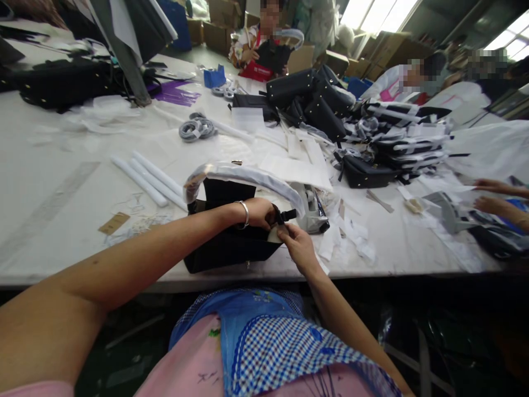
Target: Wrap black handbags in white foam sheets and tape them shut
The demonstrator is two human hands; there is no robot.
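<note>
Black handbag is placed in the lower middle of the frame, at the near edge of the worktop. Its arched handle is sheathed in clear wrapping; that part is judged done. The mouth is open, and a black panel, apparently the flap, is raised at the rear; closure is therefore not yet made.

Work is concentrated at the bag's right end. A black strap with what looks like a buckle is gripped by the left hand, fingers curled in. The bag's edge just beside it is pinched by the right hand, thumb and fingers nearly together; the exact contact is partly hidden. The strap end is seen to project loose, so this fastening is judged incomplete. The bag's contents cannot be made out.

White tubes are laid left of the bag. More black bags are heaped in the upper right of the frame; whether these are finished cannot be told.
</note>
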